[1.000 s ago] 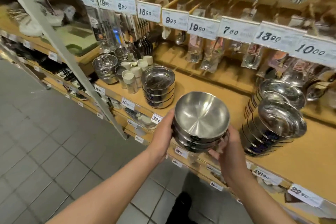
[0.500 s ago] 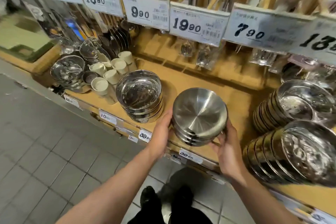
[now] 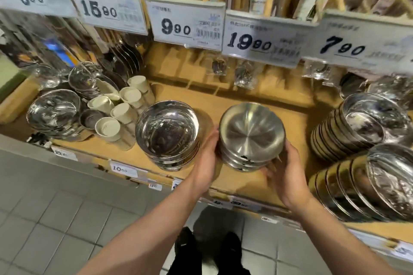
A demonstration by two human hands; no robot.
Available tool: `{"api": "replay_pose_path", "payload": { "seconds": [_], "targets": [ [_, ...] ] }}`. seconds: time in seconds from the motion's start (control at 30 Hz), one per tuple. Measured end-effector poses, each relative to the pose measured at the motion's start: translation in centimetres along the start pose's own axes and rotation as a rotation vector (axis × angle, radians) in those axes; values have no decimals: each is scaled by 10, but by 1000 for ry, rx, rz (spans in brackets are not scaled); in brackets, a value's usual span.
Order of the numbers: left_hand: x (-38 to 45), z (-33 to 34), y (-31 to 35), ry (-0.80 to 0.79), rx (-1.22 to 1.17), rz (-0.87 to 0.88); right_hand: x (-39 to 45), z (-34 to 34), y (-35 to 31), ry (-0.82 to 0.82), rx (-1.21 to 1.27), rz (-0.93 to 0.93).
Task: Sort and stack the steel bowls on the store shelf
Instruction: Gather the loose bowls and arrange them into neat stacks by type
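Both hands, left hand and right hand, hold a stack of brushed steel bowls over the shelf, fingers curled against its sides. Just left of the left fingers stands a shiny bowl stack; right of the right fingers lean tilted rows of plates.

**Hidden, cropped, blurred**

Left hand: fingers hidden behind the bowl stack, only thumb side shows. Right hand: fingertips smeared by motion blur, grip on the stack's underside unclear. Lower bowls in the stack mostly covered by the top one, count unclear. Tilted bowl rows cut off at right edge. Price tags: small print and barcodes unreadable; the shelf-edge labels too blurred to read. Hanging packets behind tags blurred, contents unclear. Both forearms cropped at bottom edge.
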State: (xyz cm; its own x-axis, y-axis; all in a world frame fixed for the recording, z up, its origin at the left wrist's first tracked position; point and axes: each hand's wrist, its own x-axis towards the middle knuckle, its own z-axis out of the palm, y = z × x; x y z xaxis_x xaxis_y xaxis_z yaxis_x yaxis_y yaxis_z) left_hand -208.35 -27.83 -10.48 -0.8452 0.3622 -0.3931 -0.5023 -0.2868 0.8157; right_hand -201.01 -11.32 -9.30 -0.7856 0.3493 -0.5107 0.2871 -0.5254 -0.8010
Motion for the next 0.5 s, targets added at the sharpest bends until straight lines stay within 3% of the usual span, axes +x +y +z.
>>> {"api": "replay_pose_path", "payload": {
  "seconds": [0.17, 0.37, 0.5],
  "targets": [
    [11, 6, 4, 21, 21, -27, 8, 6, -1, 36, 36, -12],
    [-40, -17, -6, -69, 227, 32, -29, 8, 26, 262, 49, 76],
    [-91, -68, -22, -59, 286, -34, -71, 29, 63, 176, -83, 87]
  ]
}}
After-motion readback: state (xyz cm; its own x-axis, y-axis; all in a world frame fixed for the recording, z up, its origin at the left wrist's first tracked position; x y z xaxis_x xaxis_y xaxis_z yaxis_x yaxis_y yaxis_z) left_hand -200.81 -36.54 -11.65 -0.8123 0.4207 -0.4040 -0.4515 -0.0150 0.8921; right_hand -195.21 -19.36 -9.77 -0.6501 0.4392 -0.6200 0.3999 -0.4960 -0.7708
